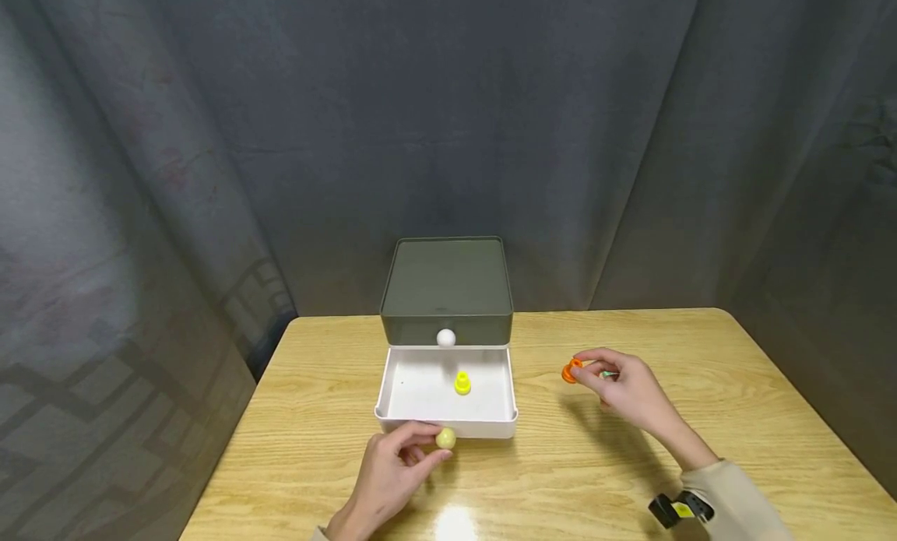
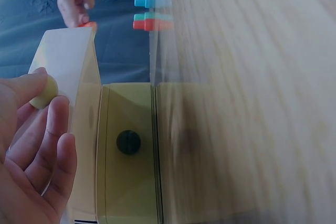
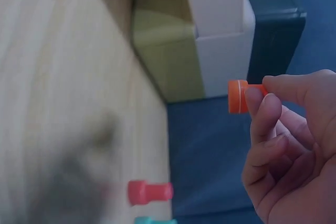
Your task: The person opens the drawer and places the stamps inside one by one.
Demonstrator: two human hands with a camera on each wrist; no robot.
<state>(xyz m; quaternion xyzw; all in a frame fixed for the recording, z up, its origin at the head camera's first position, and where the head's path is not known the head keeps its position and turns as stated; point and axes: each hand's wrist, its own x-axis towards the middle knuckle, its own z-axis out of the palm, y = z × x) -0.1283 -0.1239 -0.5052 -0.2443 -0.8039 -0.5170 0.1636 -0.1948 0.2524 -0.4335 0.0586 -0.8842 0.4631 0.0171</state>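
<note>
The thumb and fingers of my left hand (image 1: 392, 471) pinch the round pale yellow-green knob (image 1: 445, 438) on the front of a white drawer (image 1: 448, 430). This drawer is pulled out of a small cabinet (image 1: 448, 280) with a dark grey-green top. Inside it stands a yellow stepped peg (image 1: 462, 384). To the right of the cabinet, my right hand (image 1: 627, 389) pinches an orange peg (image 3: 238, 97) by its narrow end, above the table. Past that hand, the right wrist view shows a red peg (image 3: 149, 192) and part of a teal peg (image 3: 153, 220).
The cabinet also has a shut grey upper drawer with a white knob (image 1: 446, 338) and a yellowish lower drawer (image 2: 128, 182) with a dark knob (image 2: 128, 142). A blue peg (image 2: 147, 2) stands on the wooden table (image 1: 315, 385). Grey curtains (image 1: 448, 121) hang behind and at both sides.
</note>
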